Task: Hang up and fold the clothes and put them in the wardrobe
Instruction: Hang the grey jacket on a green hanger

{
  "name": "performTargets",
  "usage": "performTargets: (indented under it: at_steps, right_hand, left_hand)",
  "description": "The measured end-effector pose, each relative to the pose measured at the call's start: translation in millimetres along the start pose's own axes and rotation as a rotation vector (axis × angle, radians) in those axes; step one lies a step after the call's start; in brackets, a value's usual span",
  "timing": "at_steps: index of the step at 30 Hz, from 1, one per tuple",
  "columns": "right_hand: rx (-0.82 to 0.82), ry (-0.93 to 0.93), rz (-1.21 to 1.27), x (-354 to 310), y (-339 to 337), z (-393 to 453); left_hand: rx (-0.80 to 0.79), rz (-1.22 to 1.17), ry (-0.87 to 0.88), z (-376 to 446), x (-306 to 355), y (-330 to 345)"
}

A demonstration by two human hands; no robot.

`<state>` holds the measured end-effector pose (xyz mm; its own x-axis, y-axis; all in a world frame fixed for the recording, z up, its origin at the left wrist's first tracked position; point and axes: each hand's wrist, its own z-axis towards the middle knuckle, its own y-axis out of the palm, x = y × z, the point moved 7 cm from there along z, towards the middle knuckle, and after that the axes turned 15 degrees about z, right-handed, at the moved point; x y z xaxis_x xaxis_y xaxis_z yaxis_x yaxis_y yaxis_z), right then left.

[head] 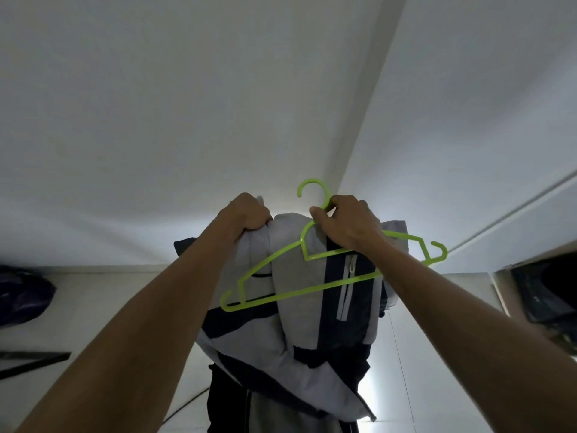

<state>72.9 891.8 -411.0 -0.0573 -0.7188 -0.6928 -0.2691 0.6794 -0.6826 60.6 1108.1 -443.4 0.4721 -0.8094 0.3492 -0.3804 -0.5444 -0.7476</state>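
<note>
Forearms nearest me; left hand (249, 212) fists the soft grey-navy jacket (299, 314) at its collar, right hand (346, 225) pinches the stiff, light green hanger (307, 273) by its neck, both raised centre-frame; I'd keep hold at collar, fabric looks floppy.

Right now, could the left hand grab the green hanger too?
Probably yes. The left hand is busy gripping the grey and navy jacket, but the green hanger lies right in front of that jacket, just below it, with nothing between. It would have to let go first.
</note>
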Motion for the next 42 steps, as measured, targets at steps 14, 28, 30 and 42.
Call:
performTargets:
  at_steps: [14,28,30,42]
  right_hand:
    - [0.053,-0.142,0.111,-76.7,-80.2,-97.9]
    - [-0.155,-0.716,0.296,-163.7,-191.3,-345.8]
    - [-0.199,-0.662,0.240,-155.3,-191.4,-377.5]
    - [-0.085,-0.731,0.385,-176.6,-189.5,-479.7]
  left_hand:
    - [0.144,-0.862,0.259,-169.7,21.3,-38.7]
    - [0.259,-0.394,0.884,-502.0,94.4,-76.7]
    - [0.353,-0.377,0.899,-542.9,90.0,-73.0]
    - [0.705,-0.327,0.782,-657.2,28.7,-75.5]
